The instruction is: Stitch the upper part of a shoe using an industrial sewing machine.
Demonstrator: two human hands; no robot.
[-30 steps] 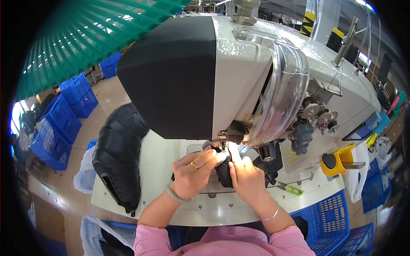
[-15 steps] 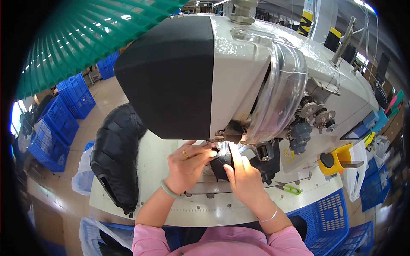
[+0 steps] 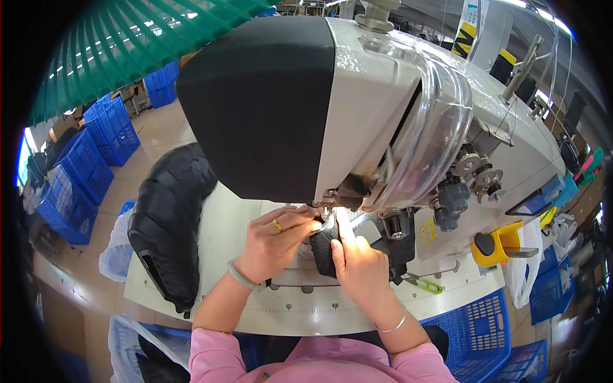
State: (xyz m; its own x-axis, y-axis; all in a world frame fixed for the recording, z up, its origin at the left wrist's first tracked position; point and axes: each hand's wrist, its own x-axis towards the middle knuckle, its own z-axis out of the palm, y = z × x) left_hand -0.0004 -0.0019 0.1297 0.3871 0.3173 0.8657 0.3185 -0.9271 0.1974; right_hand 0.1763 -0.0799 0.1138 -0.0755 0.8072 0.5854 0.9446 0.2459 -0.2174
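A black fabric piece lies under the lit needle area of a large sewing machine. My left hand is closed, pinching the piece's edge with thumb and fingertips just left of the needle. On the right side of the piece is my right hand. Its index finger stretches up close to the needle, its thumb presses the fabric lower down, and the other fingers curl under. The machine head partly hides the fabric's far end and the left fingertips.
A padded black piece lies along the table's left edge. Green-handled thread snips rest right of my right hand, below a yellow holder. A blue crate stands at the lower right. A green slatted shade hangs upper left.
The whole view has shifted slightly. The black fabric has turned a little under the needle, showing more of its surface between my hands. Both hands keep their hold.
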